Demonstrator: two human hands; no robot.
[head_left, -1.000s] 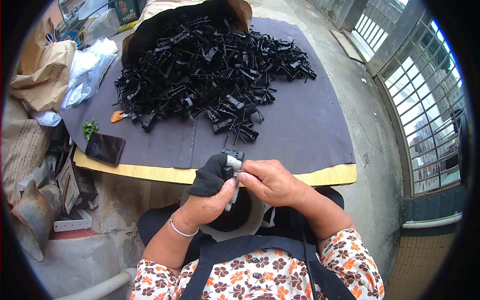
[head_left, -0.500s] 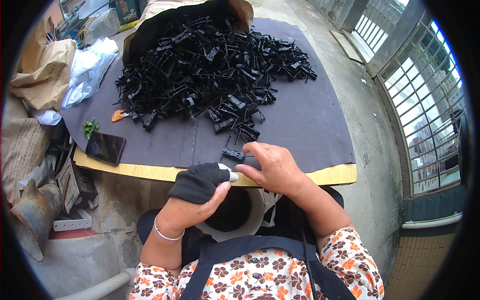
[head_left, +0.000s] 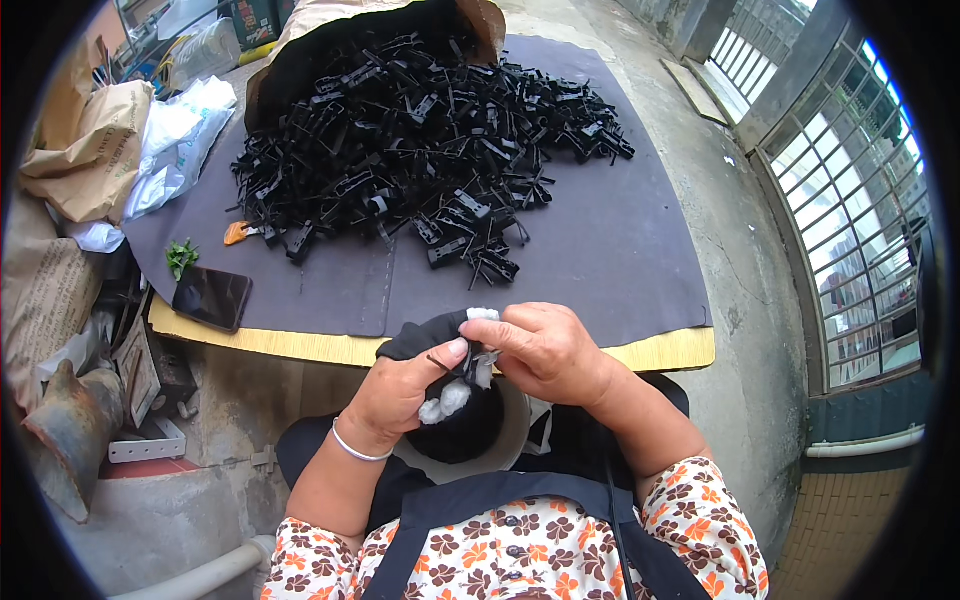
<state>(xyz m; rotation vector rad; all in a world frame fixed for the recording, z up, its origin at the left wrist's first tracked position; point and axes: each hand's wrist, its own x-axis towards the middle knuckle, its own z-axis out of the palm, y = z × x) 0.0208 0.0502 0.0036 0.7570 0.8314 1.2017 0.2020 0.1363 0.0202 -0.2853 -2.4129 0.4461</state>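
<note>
My left hand (head_left: 393,388) is closed, thumb pressed on a small black plastic part (head_left: 440,364) whose thin stem pokes out beside the thumb. Black cloth (head_left: 415,336) covers the fingers of that hand, and whitish wrapping (head_left: 455,398) shows at its fingertips. Bare and bent at the fingers, my right hand (head_left: 548,352) pinches at the same spot against the left fingers; what lies between its fingertips is mostly hidden. Both hands are above a white bucket (head_left: 515,425) with a dark inside, at the table's near edge. Beyond them lies a large heap of black plastic parts (head_left: 400,150).
Grey cloth (head_left: 620,250) covers the table, with a pale wooden edge (head_left: 270,340) in front. At the left lie a phone (head_left: 212,297), green leaves (head_left: 181,257) and an orange-handled key-like item (head_left: 236,232). Paper bags (head_left: 95,160) stand beyond. A barred window (head_left: 850,220) is at the right.
The black part that lay at the table edge by my right fingers is now between my hands. My left hand has turned over and moved right; the right one has drawn in close to it.
</note>
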